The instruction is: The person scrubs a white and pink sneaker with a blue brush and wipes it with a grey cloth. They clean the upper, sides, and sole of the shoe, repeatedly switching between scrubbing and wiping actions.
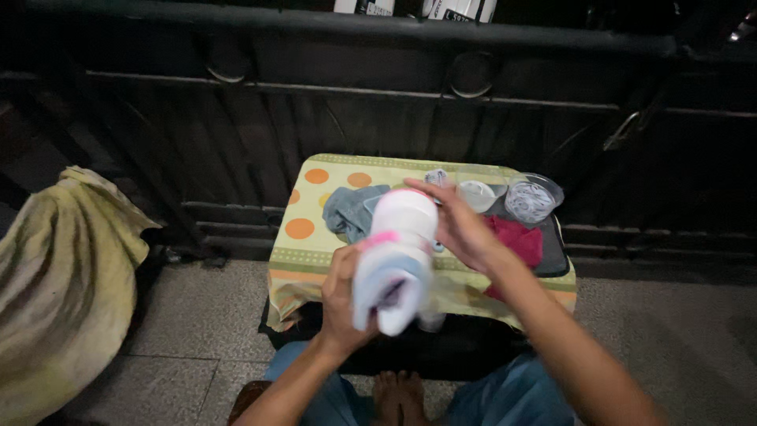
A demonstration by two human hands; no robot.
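White bottle (397, 256) with pink band held tilted in mid-air above near edge of surface (303, 252). Left hand (343, 296) wrapped round lower body, grip pressed shut on it. Right hand (457, 225) laid against upper end, fingers curled on it. Grey cloth (351, 209), red cloth (516, 237), two clear containers (530, 199) seen behind on dotted cover.

- One view only, from a camera worn on the head of a seated person.
- It looks forward and steeply down, past the knees and bare feet, close over a small cloth-covered table (315, 256).
- The table's far edge meets a dark railing (378, 31) across the top.
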